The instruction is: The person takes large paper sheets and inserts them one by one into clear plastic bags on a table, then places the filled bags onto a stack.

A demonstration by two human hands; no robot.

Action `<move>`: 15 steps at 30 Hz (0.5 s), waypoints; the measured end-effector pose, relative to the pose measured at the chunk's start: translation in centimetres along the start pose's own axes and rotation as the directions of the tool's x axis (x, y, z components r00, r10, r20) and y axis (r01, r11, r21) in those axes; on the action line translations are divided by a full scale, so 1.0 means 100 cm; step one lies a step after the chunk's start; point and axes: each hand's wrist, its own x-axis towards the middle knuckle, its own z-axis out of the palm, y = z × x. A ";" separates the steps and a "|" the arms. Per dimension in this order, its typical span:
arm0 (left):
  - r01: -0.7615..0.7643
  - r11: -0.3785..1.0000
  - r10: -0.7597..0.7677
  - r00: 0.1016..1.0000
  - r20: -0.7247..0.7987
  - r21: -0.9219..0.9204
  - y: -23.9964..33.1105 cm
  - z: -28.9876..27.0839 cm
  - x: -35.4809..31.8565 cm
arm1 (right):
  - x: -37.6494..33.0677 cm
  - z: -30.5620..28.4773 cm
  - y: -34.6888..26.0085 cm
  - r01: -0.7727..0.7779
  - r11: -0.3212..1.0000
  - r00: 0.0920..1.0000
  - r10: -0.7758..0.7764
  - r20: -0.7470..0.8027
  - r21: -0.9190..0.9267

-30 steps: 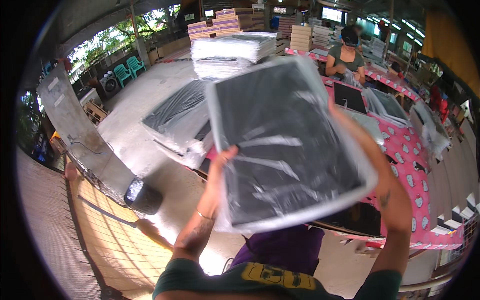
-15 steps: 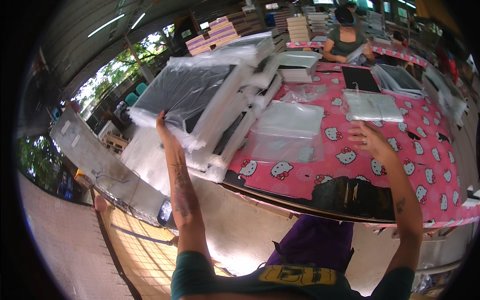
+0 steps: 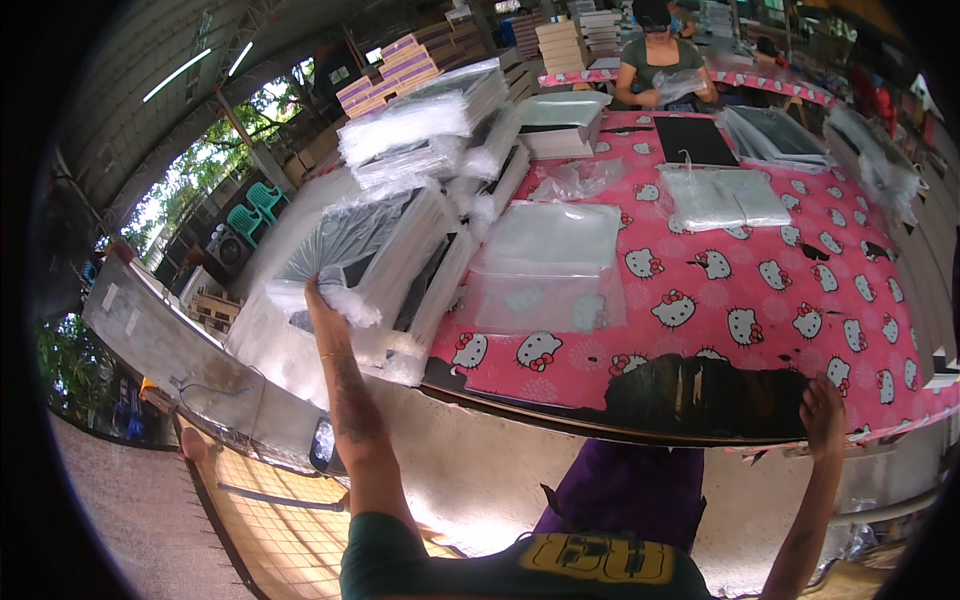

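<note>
Two hands in view, both the person's own, forearms rising from the lower edge. Left hand [image 3: 322, 293] stretched far out to the left, fingers closed on the crumpled end of a clear plastic wrap at the near corner of the stack of bagged flat packs [image 3: 400, 245]; whether the grip is a full fist or a pinch cannot be told, since the plastic hides the fingertips. That stack lies at the left end of the tabletop [image 3: 760, 300], tilted and fanned, dark sheets showing through the plastic, edges overhanging toward a pale lower surface.

Right hand [image 3: 822, 405] at the near edge of the tabletop, right side, fingers loosely spread and resting on or just over the rim, holding nothing. It is well apart from the left hand.

Tabletop covered by a pink cloth with white cartoon-cat print; a dark worn patch [image 3: 700, 385] runs along the near edge, just left of the right hand. Near the middle, a pile of empty clear plastic bags [image 3: 550, 265] lies flat, just beside the stack. Farther back, a second smaller pile of clear bags [image 3: 725, 195], and beyond it a black flat sheet [image 3: 692, 140].

Across the far end, another person [image 3: 660, 55] in a dark top handles clear plastic. Teal chairs [image 3: 258, 205] outside at left.
</note>
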 end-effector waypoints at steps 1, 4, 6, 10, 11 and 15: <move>0.012 1.000 -0.012 1.000 -0.003 0.018 0.003 -0.010 0.003 | -0.009 -0.014 0.011 -0.014 1.000 1.000 0.014 -0.019 0.026; 0.028 0.998 -0.029 0.999 0.036 0.048 0.026 -0.041 0.026 | -0.021 -0.037 0.023 -0.020 0.999 0.996 0.024 -0.084 0.050; -0.249 0.855 0.182 0.965 0.188 0.454 0.038 -0.068 0.040 | -0.034 -0.038 0.010 0.013 0.999 0.989 -0.005 -0.148 0.052; -0.776 -0.004 0.454 0.560 0.693 0.630 -0.003 -0.091 0.066 | -0.042 -0.069 -0.041 0.191 0.977 0.970 -0.173 -0.169 0.092; -0.727 -0.087 0.482 0.568 0.668 0.681 0.007 -0.097 0.080 | -0.041 -0.061 -0.064 0.224 0.970 0.964 -0.207 -0.167 0.092; 0.007 -0.081 0.884 0.462 0.069 0.997 0.093 -0.067 0.108 | -0.036 -0.049 -0.165 0.350 0.935 0.921 -0.330 -0.207 0.067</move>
